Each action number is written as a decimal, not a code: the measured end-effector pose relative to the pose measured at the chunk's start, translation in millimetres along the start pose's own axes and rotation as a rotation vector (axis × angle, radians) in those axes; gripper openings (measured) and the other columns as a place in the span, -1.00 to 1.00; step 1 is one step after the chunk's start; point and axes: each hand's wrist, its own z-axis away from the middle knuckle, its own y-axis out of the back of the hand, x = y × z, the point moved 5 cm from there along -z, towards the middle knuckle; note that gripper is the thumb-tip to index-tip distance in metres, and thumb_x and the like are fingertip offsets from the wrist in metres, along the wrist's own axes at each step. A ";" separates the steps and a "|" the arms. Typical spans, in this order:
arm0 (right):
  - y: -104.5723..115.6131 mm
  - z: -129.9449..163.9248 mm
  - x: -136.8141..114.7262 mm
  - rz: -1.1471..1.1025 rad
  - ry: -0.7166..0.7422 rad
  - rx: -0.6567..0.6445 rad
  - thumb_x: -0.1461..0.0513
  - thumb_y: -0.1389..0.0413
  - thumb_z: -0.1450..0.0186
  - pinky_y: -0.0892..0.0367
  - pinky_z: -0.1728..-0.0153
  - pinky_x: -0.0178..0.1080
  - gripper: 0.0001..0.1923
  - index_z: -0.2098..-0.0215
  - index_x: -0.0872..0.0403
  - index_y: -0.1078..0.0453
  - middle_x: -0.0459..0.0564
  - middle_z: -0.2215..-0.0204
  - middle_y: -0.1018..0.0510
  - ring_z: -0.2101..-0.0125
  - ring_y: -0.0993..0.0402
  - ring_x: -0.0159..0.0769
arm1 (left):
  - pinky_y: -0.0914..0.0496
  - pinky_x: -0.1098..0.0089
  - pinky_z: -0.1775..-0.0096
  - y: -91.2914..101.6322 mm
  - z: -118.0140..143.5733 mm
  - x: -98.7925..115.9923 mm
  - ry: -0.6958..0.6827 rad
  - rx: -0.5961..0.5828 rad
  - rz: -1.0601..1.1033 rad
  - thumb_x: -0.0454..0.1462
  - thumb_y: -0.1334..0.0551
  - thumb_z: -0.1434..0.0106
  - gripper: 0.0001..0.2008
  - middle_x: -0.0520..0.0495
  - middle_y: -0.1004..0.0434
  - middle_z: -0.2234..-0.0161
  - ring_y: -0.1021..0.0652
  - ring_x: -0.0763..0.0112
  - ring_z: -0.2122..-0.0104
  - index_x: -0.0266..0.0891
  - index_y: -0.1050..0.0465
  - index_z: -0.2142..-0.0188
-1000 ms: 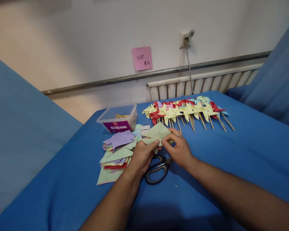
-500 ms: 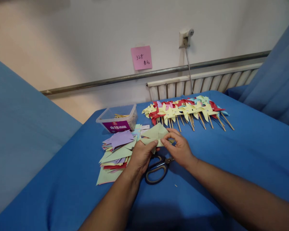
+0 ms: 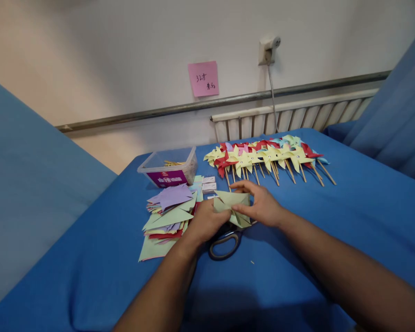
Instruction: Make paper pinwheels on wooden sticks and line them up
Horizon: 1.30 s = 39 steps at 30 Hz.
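Pale green paper, cut and partly folded into a pinwheel shape, sits between both hands just above the blue bench, near its middle. The left hand curls around the paper's left side, fingers closed on it. The right hand pinches the folded tips toward the centre with thumb and fingers, so it too has hold of the sheet. The flaps look gathered but no stick or pin shows on this piece, so it seems only part-made.

Directly under the hands lie black-handled scissors, shut as far as can be seen, close enough to get in the way if the paper is laid down. Just left is a loose pile of cut paper squares in green, purple, red and yellow, waiting. Beyond it stands a clear plastic box holding wooden sticks. Along the far side runs a row of finished pinwheels on sticks, many already done. On the wall behind hang a pink note and a socket.
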 end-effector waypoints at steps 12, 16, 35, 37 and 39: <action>-13.0 6.9 13.9 -0.403 -0.218 0.268 0.13 -0.29 -0.01 -0.40 0.40 -0.23 -0.63 0.25 0.07 -0.36 -0.09 0.42 -0.55 0.45 -0.47 -0.29 | -0.34 0.41 0.37 5.6 3.0 -6.4 0.050 0.181 0.338 -0.22 -0.38 0.03 -0.75 -0.05 -0.55 0.44 -0.50 0.35 0.45 -0.28 -0.54 0.33; -16.9 10.6 18.4 -0.655 -0.289 0.372 0.09 -0.35 0.04 -0.42 0.41 -0.23 -0.53 0.22 0.07 -0.36 -0.10 0.43 -0.57 0.49 -0.48 -0.30 | -0.35 0.40 0.39 -8.9 4.2 -8.6 0.129 0.104 0.671 -0.23 -0.42 0.06 -0.71 -0.05 -0.52 0.48 -0.48 0.40 0.51 -0.30 -0.50 0.32; -20.8 11.6 19.9 -0.564 -0.274 0.360 0.12 -0.32 0.00 -0.41 0.41 -0.25 -0.62 0.27 0.07 -0.38 -0.10 0.42 -0.58 0.47 -0.48 -0.30 | -0.36 0.39 0.36 -14.1 -0.3 -20.6 0.223 0.116 0.755 -0.27 -0.43 0.08 -0.77 -0.07 -0.54 0.49 -0.50 0.41 0.49 -0.34 -0.46 0.44; -21.0 11.4 20.1 -0.558 -0.267 0.354 0.12 -0.32 0.01 -0.41 0.40 -0.24 -0.61 0.26 0.07 -0.38 -0.09 0.41 -0.58 0.46 -0.49 -0.29 | -0.37 0.38 0.36 -13.9 -0.9 -22.1 0.223 0.119 0.753 -0.28 -0.43 0.09 -0.76 -0.08 -0.54 0.49 -0.51 0.40 0.49 -0.34 -0.46 0.45; -20.9 11.2 20.0 -0.534 -0.258 0.349 0.11 -0.31 0.00 -0.41 0.39 -0.24 -0.61 0.25 0.07 -0.38 -0.08 0.41 -0.58 0.45 -0.49 -0.28 | -0.36 0.38 0.37 -13.7 -1.2 -23.4 0.227 0.125 0.746 -0.28 -0.44 0.10 -0.76 -0.09 -0.54 0.50 -0.51 0.40 0.51 -0.35 -0.47 0.45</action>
